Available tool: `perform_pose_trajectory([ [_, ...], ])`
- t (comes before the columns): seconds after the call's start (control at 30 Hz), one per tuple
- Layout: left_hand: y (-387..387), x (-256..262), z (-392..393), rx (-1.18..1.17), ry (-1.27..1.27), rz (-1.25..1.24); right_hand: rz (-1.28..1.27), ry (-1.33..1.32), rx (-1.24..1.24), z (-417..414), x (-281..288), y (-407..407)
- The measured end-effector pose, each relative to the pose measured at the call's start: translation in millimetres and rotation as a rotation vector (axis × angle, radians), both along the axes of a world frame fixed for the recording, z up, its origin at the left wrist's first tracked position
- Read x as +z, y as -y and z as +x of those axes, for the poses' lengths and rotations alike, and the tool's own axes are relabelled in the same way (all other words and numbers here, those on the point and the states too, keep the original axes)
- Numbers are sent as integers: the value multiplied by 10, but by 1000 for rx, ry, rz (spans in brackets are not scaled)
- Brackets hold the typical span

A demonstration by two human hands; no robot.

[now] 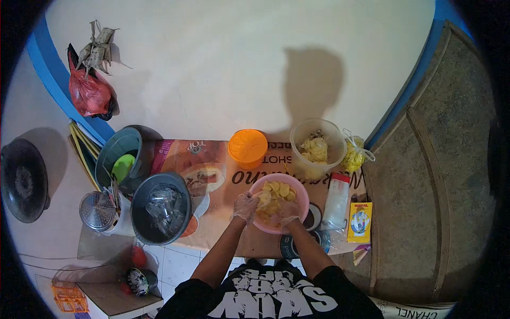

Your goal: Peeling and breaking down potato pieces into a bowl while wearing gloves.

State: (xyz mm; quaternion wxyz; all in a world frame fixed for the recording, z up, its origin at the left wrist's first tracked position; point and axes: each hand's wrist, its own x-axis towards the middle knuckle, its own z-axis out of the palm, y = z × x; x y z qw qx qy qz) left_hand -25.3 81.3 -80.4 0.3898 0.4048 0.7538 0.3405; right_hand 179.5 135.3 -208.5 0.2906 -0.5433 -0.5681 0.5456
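A pink plastic bowl (305, 207) stands in front of me with thin yellow chips (277, 191) in it. Both my hands wear clear plastic gloves. My left hand (244, 205) is at the bowl's left rim, its fingers reaching in over the chips. Inside the bowl, on the near right side, my right hand (287, 210) is down among the chips. The fingers of both hands are partly hidden, so their grip is unclear. Behind the bowl are an orange lidded container (248, 147) and a clear tub (295, 149) with bagged yellowish chips in it.
A grey basin (137, 211) of clear plastic cups stands left, beside a bucket (104, 155) and a utensil container (124, 219). On the right lie a pack of clear plastic bags (335, 203), a yellow box (359, 222), a tape roll (314, 217) and a tied yellow bag (354, 153).
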Motion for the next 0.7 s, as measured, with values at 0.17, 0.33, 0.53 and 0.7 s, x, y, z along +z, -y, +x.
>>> perform_pose_trajectory([
  [0.17,84,148,55,-69,-260,-103,258,830,485,-38,919,173],
  [0.33,45,81,201,-111,-569,90,314,543,153,-97,433,181],
  [0.53,30,84,238,44,-248,58,361,738,301,-182,93,212],
  [0.7,69,28,205,9,-149,21,14,505,214,84,85,101],
])
